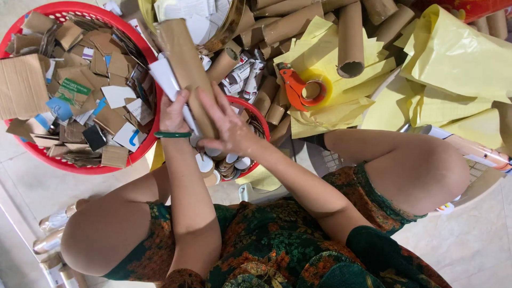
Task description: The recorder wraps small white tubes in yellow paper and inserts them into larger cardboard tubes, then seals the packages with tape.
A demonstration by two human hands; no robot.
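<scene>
Fingers of the left hand (173,114) are clamped round the lower end of a brown cardboard tube (188,72), pinning a white paper strip (166,80) against its side. The right hand (229,128) lies over the tube's base, fingers (210,104) spread and pressed flat on the cardboard, bracing rather than gripping. The tube is held up over the lap, slanting away from the body, just above a small red basket (260,125) of short rolls and beside the big red basket (140,152) heaped with cardboard scraps. This looks like the stripping step, label paper coming away from the core. The next move would call for a firm pinch on the loose white edge, the other hand keeping the tube from turning. An orange tape dispenser (298,88) sits on yellow paper sheets (453,58) beyond, among more tubes.
</scene>
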